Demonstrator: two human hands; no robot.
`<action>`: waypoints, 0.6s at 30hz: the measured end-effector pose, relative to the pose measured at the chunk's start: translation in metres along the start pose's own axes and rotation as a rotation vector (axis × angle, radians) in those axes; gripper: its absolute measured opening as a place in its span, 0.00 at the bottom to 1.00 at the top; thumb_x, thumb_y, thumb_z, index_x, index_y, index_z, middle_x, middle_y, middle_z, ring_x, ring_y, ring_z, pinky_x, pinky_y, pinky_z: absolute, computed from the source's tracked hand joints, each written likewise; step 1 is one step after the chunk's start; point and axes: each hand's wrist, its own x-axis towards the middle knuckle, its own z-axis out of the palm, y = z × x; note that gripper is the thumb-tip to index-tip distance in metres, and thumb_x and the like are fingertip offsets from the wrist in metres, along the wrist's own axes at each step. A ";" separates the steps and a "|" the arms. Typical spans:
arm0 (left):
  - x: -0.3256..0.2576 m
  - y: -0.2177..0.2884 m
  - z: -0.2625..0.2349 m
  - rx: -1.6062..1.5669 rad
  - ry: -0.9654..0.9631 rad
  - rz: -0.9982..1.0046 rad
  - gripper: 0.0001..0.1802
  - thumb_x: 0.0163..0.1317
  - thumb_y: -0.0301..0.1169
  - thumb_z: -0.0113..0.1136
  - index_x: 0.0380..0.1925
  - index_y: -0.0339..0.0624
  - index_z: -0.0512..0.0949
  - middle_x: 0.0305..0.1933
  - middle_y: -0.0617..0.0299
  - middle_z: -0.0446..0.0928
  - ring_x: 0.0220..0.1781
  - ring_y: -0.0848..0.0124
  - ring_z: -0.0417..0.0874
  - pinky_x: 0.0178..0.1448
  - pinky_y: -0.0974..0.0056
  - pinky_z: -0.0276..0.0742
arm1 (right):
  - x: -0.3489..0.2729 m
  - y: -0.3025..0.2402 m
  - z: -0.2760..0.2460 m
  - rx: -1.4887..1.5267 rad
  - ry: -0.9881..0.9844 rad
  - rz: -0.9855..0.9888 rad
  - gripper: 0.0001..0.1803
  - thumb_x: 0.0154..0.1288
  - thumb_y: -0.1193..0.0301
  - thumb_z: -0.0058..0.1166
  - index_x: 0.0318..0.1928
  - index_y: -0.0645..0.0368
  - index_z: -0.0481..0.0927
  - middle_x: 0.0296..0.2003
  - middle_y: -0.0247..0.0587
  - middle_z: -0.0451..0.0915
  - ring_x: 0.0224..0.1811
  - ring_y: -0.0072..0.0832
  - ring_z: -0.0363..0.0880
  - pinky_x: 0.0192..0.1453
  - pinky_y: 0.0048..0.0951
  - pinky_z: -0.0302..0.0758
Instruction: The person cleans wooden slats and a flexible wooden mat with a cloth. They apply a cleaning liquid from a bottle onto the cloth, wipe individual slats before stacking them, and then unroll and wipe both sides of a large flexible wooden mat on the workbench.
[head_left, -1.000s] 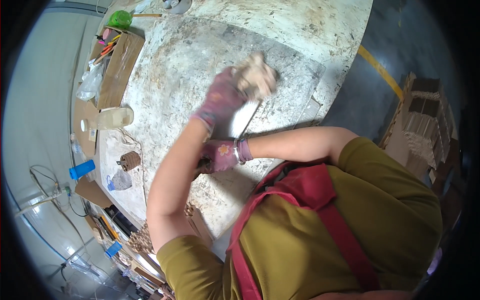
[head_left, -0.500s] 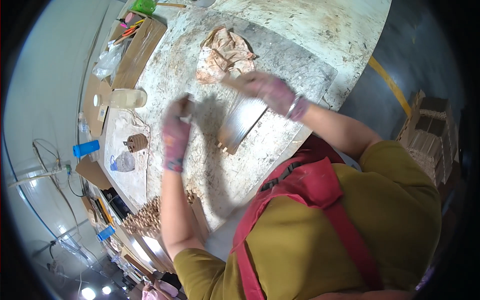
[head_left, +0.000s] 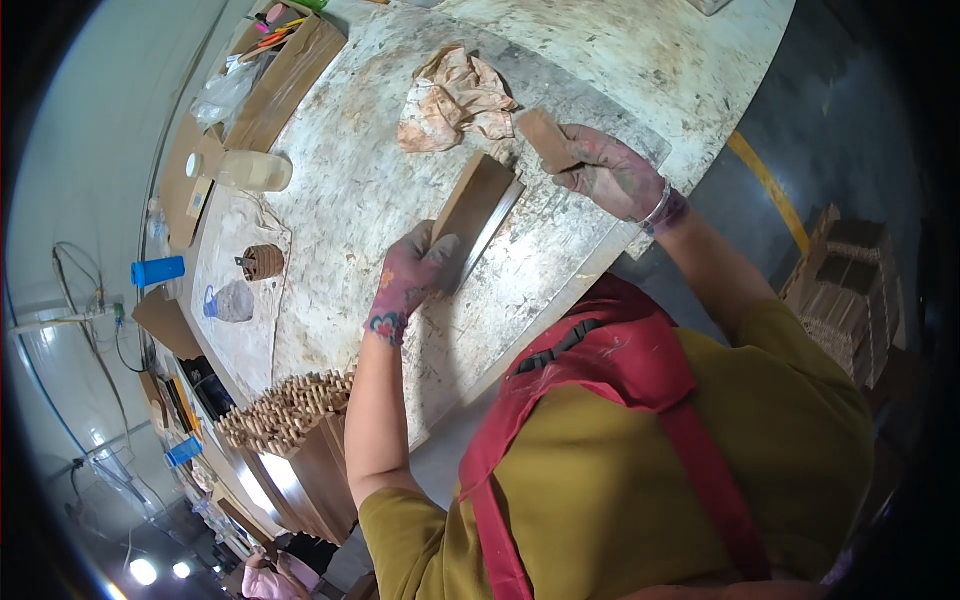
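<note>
A flat brown wooden board stands on its long edge on the stained white worktable. My left hand, in a stained glove, grips its near end. My right hand, also gloved, holds a small brown block at the board's far end. A crumpled stained rag lies just beyond the board.
A clear plastic bottle lies at the table's left, next to cardboard boxes with pens. A small brown cup and a blue cylinder sit further left. Stacked wooden pieces stand near the table's front edge, more at right.
The rag has left my hand and lies on the table. My left hand came to the board's near end and tipped it on edge; my right hand now holds a brown block.
</note>
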 end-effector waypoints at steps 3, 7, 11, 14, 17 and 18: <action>0.002 0.005 0.006 0.257 0.086 0.073 0.35 0.63 0.47 0.63 0.63 0.37 0.68 0.51 0.50 0.79 0.51 0.61 0.80 0.54 0.60 0.75 | -0.003 -0.007 0.023 -0.222 0.122 0.064 0.22 0.71 0.70 0.49 0.62 0.64 0.69 0.47 0.39 0.76 0.43 0.22 0.76 0.48 0.23 0.75; -0.002 0.018 0.029 0.700 0.230 0.213 0.48 0.52 0.51 0.69 0.67 0.37 0.60 0.55 0.43 0.72 0.56 0.47 0.74 0.58 0.52 0.73 | 0.007 -0.004 0.028 -0.533 0.187 0.036 0.22 0.68 0.69 0.52 0.60 0.66 0.71 0.35 0.30 0.74 0.31 0.16 0.68 0.35 0.18 0.67; -0.012 0.005 0.049 0.637 0.327 0.327 0.44 0.52 0.43 0.69 0.66 0.39 0.63 0.56 0.43 0.71 0.57 0.48 0.74 0.59 0.52 0.71 | 0.019 0.000 0.025 -0.748 0.178 0.016 0.22 0.65 0.65 0.57 0.56 0.63 0.77 0.33 0.28 0.76 0.28 0.15 0.67 0.34 0.18 0.67; -0.013 -0.003 0.054 0.598 0.369 0.374 0.41 0.52 0.40 0.69 0.65 0.40 0.65 0.56 0.44 0.71 0.57 0.48 0.73 0.60 0.51 0.70 | 0.033 0.006 0.029 -0.984 0.174 0.008 0.22 0.62 0.61 0.59 0.53 0.59 0.81 0.43 0.35 0.81 0.39 0.22 0.76 0.46 0.24 0.73; -0.013 -0.006 0.054 0.596 0.395 0.404 0.41 0.53 0.42 0.69 0.66 0.41 0.66 0.57 0.43 0.72 0.57 0.47 0.73 0.62 0.52 0.70 | 0.045 0.013 0.027 -1.219 0.083 -0.122 0.23 0.65 0.61 0.57 0.56 0.62 0.78 0.45 0.38 0.79 0.45 0.24 0.75 0.52 0.26 0.73; -0.012 -0.008 0.053 0.606 0.404 0.414 0.41 0.53 0.44 0.68 0.66 0.41 0.66 0.57 0.43 0.72 0.57 0.47 0.74 0.62 0.52 0.70 | 0.050 0.011 0.029 -1.282 0.070 -0.101 0.25 0.63 0.60 0.57 0.55 0.62 0.78 0.52 0.45 0.78 0.55 0.34 0.76 0.62 0.31 0.69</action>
